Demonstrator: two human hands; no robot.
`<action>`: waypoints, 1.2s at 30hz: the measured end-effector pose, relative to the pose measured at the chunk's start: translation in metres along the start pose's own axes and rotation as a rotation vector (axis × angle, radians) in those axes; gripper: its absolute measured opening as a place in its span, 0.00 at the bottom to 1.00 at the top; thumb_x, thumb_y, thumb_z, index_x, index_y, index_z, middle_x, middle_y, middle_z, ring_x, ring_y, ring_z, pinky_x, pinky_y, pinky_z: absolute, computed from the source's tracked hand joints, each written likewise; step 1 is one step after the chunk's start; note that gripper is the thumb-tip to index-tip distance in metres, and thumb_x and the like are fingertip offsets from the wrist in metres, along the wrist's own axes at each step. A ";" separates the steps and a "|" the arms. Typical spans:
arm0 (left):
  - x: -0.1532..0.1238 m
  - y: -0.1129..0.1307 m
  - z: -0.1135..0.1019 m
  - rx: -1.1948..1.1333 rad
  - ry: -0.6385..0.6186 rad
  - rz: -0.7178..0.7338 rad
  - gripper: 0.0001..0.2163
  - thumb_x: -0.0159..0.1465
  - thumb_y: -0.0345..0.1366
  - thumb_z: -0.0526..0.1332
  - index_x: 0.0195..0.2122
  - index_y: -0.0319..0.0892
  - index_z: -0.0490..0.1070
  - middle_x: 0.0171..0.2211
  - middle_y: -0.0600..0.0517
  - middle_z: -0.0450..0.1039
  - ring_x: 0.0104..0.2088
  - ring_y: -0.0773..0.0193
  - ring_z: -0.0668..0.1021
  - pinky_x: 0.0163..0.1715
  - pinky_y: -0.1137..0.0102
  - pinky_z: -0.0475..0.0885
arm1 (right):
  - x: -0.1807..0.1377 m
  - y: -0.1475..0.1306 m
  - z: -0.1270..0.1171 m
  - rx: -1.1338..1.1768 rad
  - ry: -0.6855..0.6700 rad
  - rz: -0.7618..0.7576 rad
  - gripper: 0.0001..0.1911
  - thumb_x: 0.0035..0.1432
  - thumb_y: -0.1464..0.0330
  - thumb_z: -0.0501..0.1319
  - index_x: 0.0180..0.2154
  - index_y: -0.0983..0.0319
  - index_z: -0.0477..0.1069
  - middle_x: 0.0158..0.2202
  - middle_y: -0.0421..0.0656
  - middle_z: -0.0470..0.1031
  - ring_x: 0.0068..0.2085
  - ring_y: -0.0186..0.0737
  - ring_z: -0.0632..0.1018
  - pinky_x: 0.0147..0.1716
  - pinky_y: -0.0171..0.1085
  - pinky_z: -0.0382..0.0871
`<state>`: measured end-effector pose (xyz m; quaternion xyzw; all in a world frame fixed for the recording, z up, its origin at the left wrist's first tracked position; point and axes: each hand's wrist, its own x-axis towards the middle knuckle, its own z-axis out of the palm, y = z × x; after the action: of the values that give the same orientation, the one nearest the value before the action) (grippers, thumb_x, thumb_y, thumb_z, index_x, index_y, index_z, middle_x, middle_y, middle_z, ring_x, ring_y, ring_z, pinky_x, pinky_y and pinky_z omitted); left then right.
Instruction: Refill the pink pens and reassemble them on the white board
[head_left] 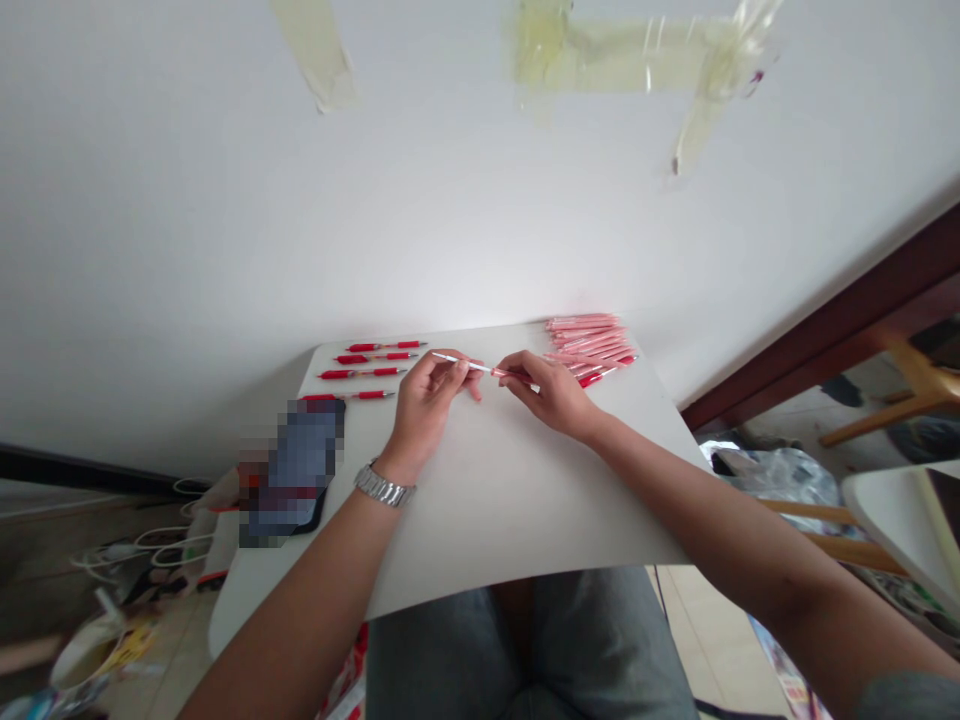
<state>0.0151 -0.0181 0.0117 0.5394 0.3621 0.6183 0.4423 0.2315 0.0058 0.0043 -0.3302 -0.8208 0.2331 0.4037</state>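
My left hand (433, 395) is closed in a pinch around a thin white pen refill (480, 367), which points up and left. Its right end meets the front of a red pen barrel (498, 373). My right hand (551, 392) wraps its fingers round that barrel, hiding most of it. The two hands work close together over the table's back half. Just right of my right hand lies a pile of pink, thin refills (589, 330). A red pen part (596, 378) rests at the pile's front edge.
Several red pens (379, 357) lie in a row at the table's (517, 500) back left. A blurred-out phone (300, 470) is at the left edge. The taped white wall (450, 200) stands directly behind. A chair (825, 530) is to the right.
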 end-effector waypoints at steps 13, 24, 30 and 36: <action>-0.003 -0.003 -0.001 0.048 -0.034 -0.013 0.13 0.68 0.48 0.70 0.43 0.43 0.78 0.39 0.48 0.84 0.32 0.64 0.82 0.44 0.62 0.82 | 0.000 0.001 0.004 -0.039 -0.007 0.042 0.11 0.74 0.58 0.58 0.46 0.57 0.71 0.39 0.43 0.82 0.34 0.38 0.77 0.35 0.36 0.68; -0.004 -0.003 -0.001 0.073 -0.061 -0.035 0.14 0.69 0.49 0.69 0.44 0.43 0.77 0.40 0.46 0.84 0.34 0.62 0.84 0.45 0.62 0.82 | 0.000 0.001 0.005 -0.021 -0.015 0.066 0.11 0.74 0.57 0.59 0.45 0.58 0.71 0.37 0.43 0.82 0.33 0.38 0.77 0.33 0.35 0.67; -0.002 0.001 0.003 0.121 -0.013 0.010 0.15 0.69 0.51 0.68 0.42 0.43 0.75 0.39 0.48 0.82 0.33 0.63 0.83 0.44 0.63 0.82 | 0.003 0.000 0.003 -0.002 -0.071 0.056 0.11 0.75 0.57 0.57 0.48 0.57 0.70 0.40 0.43 0.85 0.36 0.39 0.81 0.36 0.36 0.69; 0.003 -0.005 -0.004 0.143 0.228 0.121 0.15 0.70 0.51 0.67 0.45 0.44 0.74 0.42 0.48 0.81 0.40 0.63 0.85 0.47 0.65 0.82 | 0.005 0.012 -0.002 0.104 0.022 0.107 0.12 0.76 0.55 0.57 0.49 0.56 0.68 0.47 0.47 0.85 0.44 0.43 0.85 0.45 0.42 0.76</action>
<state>0.0123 -0.0134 0.0078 0.5167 0.4200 0.6736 0.3207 0.2352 0.0172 0.0002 -0.3548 -0.7842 0.2932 0.4162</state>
